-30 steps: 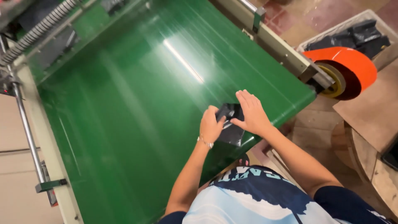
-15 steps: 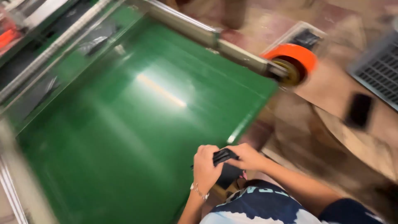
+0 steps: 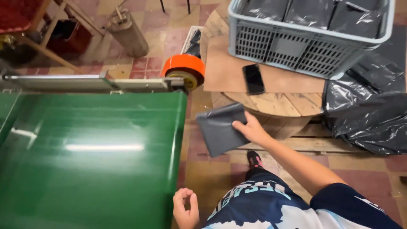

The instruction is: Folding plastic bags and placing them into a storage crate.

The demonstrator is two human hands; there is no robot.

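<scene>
Navy short sleeves on a white-and-navy patterned shirt (image 3: 271, 203) (arms bare), plus 1 dark shoe (image 3: 254, 159).

That flat dark grey plastic pouch (image 3: 220, 128) you've got is smooth, roughly square and tilted, held up by its right edge over the tiled floor, between the green belt and the wooden spool.

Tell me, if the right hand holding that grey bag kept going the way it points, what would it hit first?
Probably the orange tape roll. The right hand points up-left behind its grey bag; depth is unclear, so it might pass.
</scene>
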